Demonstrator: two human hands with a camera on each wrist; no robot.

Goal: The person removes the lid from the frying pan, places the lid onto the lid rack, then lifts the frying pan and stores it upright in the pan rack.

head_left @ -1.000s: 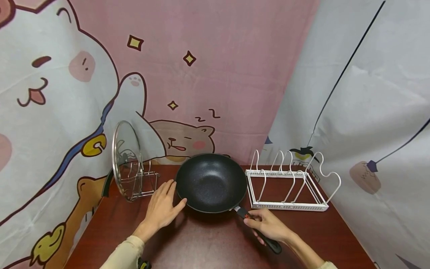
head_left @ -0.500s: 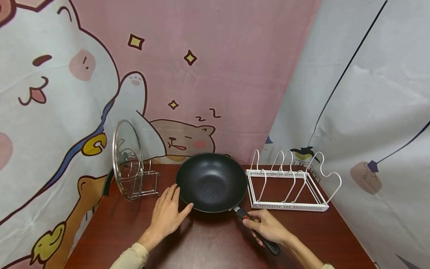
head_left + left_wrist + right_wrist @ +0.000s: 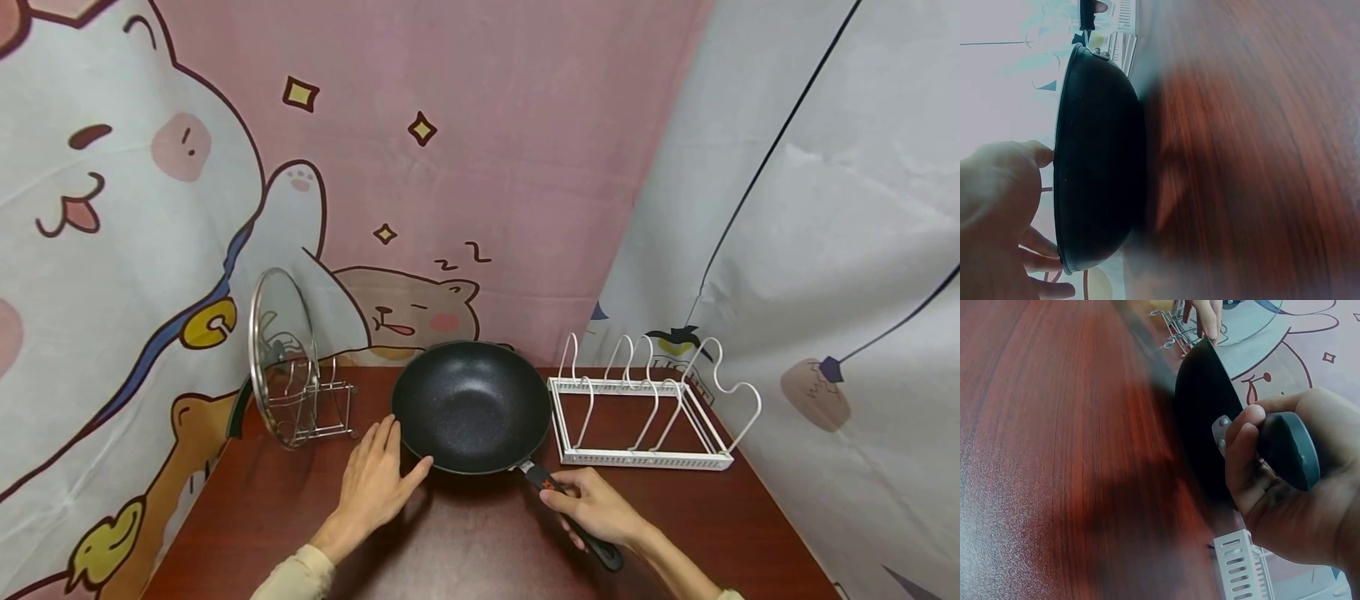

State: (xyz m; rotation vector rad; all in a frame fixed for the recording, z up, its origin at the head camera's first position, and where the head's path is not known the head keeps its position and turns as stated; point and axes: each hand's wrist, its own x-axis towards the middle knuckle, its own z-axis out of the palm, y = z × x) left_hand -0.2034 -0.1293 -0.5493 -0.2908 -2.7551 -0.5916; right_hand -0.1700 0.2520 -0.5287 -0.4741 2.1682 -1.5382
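A dark non-stick wok (image 3: 472, 408) sits on the reddish-brown table, its bowl facing up and its long black handle (image 3: 603, 552) pointing toward the front right. My right hand (image 3: 600, 510) grips that handle; in the right wrist view the fingers (image 3: 1244, 456) curl round it. My left hand (image 3: 372, 479) lies at the wok's left front rim with fingers spread and fairly straight. In the left wrist view the thumb (image 3: 1040, 153) and fingertips (image 3: 1044, 247) come right at the rim of the wok (image 3: 1097, 162).
Left of the wok, a glass lid (image 3: 283, 358) with a metal rim stands upright in a small wire rack (image 3: 330, 429). To the right is a white rack (image 3: 645, 458) with several curved dividers. A cartoon-printed curtain (image 3: 480, 167) hangs behind the table (image 3: 480, 542).
My left hand has shifted slightly right and forward along the wok's rim, its thumb now at the front edge. The right hand and the wok have stayed about where they were.
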